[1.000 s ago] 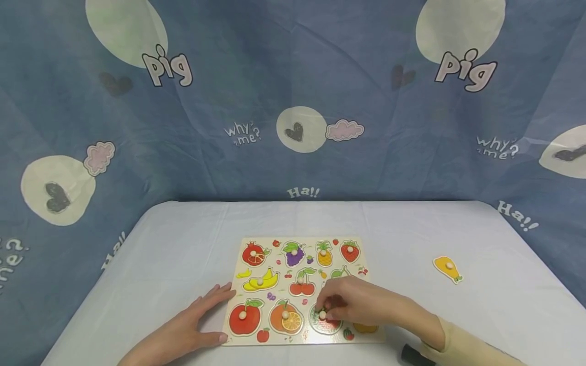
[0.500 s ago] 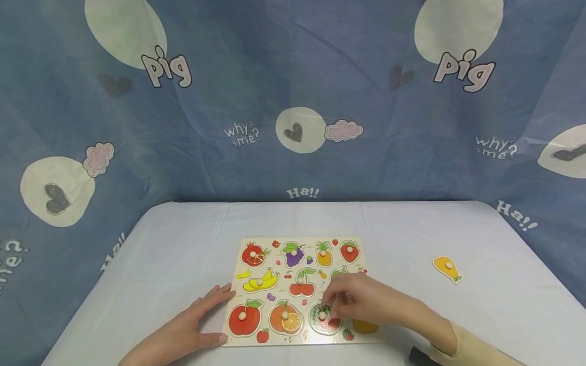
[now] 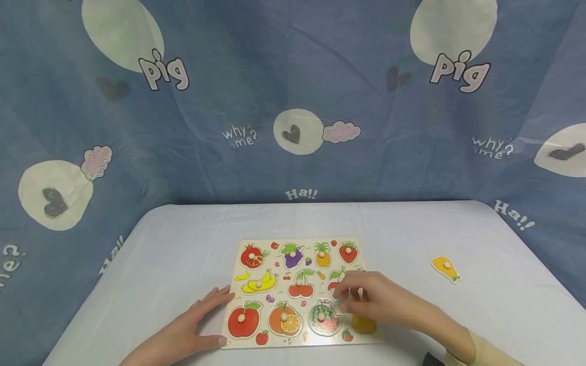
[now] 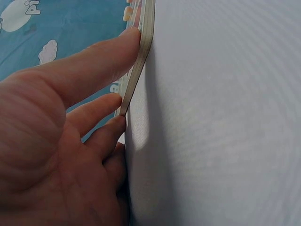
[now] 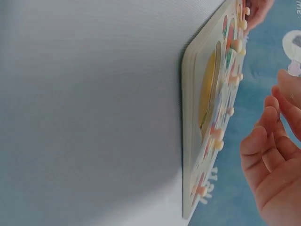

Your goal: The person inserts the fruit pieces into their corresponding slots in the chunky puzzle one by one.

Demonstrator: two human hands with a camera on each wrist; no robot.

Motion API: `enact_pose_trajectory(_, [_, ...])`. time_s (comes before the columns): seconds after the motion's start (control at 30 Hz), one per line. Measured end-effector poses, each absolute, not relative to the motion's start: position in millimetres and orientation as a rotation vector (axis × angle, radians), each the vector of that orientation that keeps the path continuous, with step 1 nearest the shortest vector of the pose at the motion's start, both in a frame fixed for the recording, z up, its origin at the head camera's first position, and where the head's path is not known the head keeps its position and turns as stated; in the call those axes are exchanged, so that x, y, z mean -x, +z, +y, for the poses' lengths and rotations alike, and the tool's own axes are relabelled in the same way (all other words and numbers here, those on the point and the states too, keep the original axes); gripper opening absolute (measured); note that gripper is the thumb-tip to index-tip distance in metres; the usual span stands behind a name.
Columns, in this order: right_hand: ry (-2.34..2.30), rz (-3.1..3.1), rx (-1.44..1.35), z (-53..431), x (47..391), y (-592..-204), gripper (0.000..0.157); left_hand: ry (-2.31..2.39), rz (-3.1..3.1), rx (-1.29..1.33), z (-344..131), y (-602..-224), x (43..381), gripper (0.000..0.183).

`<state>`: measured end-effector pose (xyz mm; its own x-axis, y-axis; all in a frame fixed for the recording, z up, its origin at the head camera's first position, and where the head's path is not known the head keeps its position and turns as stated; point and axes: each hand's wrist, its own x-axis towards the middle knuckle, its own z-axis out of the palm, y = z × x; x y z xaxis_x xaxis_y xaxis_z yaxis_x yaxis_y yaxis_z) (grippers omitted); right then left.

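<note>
My left hand (image 3: 189,325) rests at the left edge of a wooden fruit peg puzzle board (image 3: 281,293). Its thumb and fingers reach out fairly straight against the board's edge, as the left wrist view shows from close by. Over the board's right side hovers my right hand (image 3: 373,297), fingers loosely bent, holding nothing. Just left of its fingertips, the watermelon piece (image 3: 316,325) sits in its slot, knob up. The right hand partly covers a red fruit piece with green leaves (image 3: 336,276). Below that hand, a yellow recess (image 3: 364,324) without a knob shows at the board's lower right.
A yellow pear-shaped piece (image 3: 441,263) with a knob lies on the white table (image 3: 398,229), right of the board. Several other knobbed fruit pieces, such as the apple (image 3: 249,325) and orange (image 3: 274,320), sit in the board. A blue printed cloth (image 3: 229,168) hangs behind.
My right hand has let go of the watermelon piece's knob and moved right, uncovering the piece. The left hand stays at the board's edge.
</note>
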<state>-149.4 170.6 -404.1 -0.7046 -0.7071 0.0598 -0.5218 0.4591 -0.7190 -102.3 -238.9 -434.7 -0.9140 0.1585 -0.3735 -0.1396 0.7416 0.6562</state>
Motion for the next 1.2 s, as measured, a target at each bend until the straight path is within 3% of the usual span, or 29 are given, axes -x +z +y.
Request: enact_pose_trajectory(1.2, [-1.107,2.720,0.950,228,137,-402,0.023,1.002,2.526,-0.014,-239,-436,103,0.090])
